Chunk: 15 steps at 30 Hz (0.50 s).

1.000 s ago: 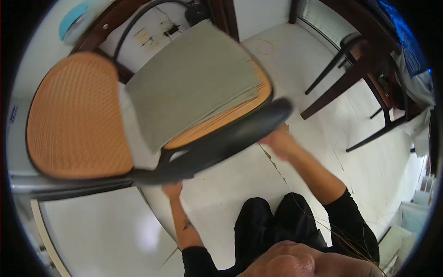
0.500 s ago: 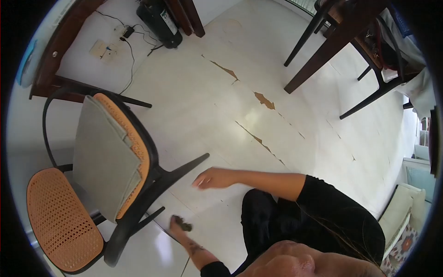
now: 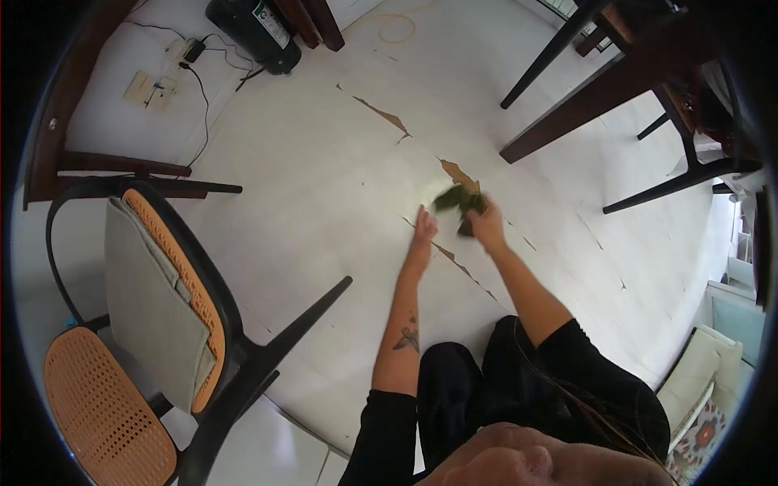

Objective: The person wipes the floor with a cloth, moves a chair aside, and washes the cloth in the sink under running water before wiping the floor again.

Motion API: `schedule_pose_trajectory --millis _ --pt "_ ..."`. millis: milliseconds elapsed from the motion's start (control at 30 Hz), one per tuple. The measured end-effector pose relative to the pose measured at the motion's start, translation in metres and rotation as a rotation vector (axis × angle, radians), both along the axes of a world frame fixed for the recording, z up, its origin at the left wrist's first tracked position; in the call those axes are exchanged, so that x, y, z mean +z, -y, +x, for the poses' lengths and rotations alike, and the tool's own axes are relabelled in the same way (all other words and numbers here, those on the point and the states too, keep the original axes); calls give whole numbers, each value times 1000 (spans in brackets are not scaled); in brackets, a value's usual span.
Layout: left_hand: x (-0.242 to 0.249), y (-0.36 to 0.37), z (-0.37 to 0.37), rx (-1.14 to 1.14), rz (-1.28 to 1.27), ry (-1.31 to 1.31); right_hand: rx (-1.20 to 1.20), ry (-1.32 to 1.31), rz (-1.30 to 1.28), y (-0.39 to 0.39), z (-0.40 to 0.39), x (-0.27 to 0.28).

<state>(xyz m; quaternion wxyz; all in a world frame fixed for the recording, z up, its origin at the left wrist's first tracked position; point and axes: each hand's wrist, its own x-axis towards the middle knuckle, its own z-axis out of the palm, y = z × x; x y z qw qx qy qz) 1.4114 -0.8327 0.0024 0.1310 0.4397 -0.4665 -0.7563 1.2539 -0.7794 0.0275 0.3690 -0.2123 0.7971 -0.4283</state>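
Note:
A limp, dark green cloth [image 3: 460,200] hangs spread above the worn white floor, its exact make hard to tell from blur. My right hand [image 3: 488,227] is closed on its right side. Just left of the cloth is my left hand [image 3: 425,228], fingers extended and holding nothing that I can see. A small gap shows between those fingertips and the cloth. Both arms reach forward, over brown chipped patches [image 3: 454,257] in the floor.
A black-framed chair [image 3: 251,356] with a cane seat and grey cushion stands at left. Beyond it are a dark cylinder [image 3: 263,36], cables and a wall socket [image 3: 146,91]. Dark table legs [image 3: 567,113] and chairs occupy the upper right; a cream seat [image 3: 697,373] sits at lower right.
The green cloth has passed from my left hand, low beside the chair, to my right hand. Both hands have moved forward and right, in front of me. The view has shifted slightly.

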Motion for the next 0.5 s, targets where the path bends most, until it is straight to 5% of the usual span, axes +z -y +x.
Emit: schedule_pose_trajectory --millis 33,100,167,233,300,333,500 --pt "-2 24 10 -16 -34 -24 -10 -132 -8 22 -16 23" --pt "-38 62 26 36 -123 212 65 -720 -92 51 -43 -22" --pt "-16 86 34 111 -218 426 169 -653 56 77 -63 -55" --pt "-63 112 52 45 -559 652 277 -574 210 96 -74 -94" --pt "-84 139 58 59 -749 733 459 -838 253 120 -79 -134" --pt "-95 153 58 77 -942 805 431 -941 188 134 -84 -152" --pt "-120 254 8 132 -1027 837 292 -1050 230 196 -110 -156"
